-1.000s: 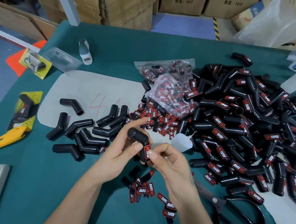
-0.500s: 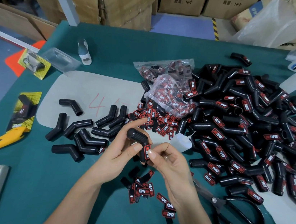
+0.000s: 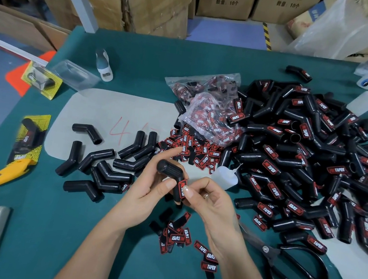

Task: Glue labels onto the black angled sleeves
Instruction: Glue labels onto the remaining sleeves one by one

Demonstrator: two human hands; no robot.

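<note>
Head view — the left hand [image 3: 148,188] grips an angled sleeve [image 3: 172,175] above the worktop [image 3: 143,47], steadying it, apparently so the right hand [image 3: 212,204], fingers curled, can press the label [image 3: 182,188] flat; unlabelled sleeves [image 3: 105,164] wait left — finished sleeves [image 3: 305,155] right.

— What's the left hand [image 3: 148,188] holding?
— A black angled sleeve [image 3: 171,177]; the right hand [image 3: 211,199] presses a red label [image 3: 182,188] onto it.
— Below them?
— Loose labels [image 3: 178,235] on the tabletop [image 3: 72,230].
</note>
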